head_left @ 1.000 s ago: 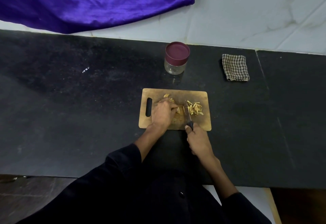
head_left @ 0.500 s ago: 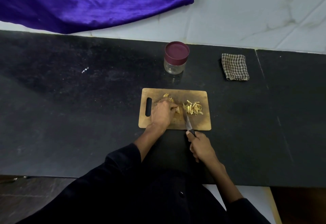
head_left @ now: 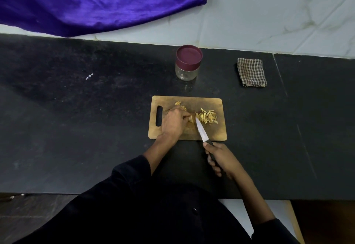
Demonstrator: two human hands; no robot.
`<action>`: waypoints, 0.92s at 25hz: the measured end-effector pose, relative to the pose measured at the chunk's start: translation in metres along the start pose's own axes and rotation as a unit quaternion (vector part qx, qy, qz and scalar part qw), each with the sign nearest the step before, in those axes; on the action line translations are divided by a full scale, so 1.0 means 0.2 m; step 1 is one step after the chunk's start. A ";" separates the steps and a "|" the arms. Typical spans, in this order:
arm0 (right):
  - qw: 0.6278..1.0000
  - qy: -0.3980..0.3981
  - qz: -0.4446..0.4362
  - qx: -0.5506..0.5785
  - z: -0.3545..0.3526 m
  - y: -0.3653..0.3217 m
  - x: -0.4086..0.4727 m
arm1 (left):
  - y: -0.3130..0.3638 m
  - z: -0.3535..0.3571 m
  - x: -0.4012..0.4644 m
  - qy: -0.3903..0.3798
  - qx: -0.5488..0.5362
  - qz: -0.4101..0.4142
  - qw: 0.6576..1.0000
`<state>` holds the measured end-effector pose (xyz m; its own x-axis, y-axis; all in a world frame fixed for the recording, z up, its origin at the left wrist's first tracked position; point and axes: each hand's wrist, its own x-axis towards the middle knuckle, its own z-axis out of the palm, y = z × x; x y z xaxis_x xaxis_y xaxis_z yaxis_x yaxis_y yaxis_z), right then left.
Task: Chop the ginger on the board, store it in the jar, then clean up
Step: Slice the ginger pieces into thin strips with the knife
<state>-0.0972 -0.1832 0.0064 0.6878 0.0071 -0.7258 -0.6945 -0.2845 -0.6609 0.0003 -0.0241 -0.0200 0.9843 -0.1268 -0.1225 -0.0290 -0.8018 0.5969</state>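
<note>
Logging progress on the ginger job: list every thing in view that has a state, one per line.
jar: lid on, upright, nearly empty
cutting board: flat on the counter, ginger on it
cut ginger: in strips, piled at the board's right
uncut ginger: pinned by the left hand
knife: gripped by the right hand, tip at the ginger
checked cloth: folded, untouched

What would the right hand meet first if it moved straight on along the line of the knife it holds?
Probably the ginger piece that the left hand holds on the board: the knife in the right hand points at it, tip close. Height above the board is unclear.
</note>
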 end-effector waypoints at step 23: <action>0.935 0.143 -0.051 -0.322 0.21 -0.13 0.13 | 0.01 0.00 0.00 0.005 -0.019 -0.024 1.000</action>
<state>-0.0699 -0.1352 -0.0038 0.8357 -0.1656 -0.5237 -0.4152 -0.8146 -0.4050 0.0009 -0.0256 -0.0198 0.9863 -0.0828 -0.1426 0.0237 -0.7844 0.6197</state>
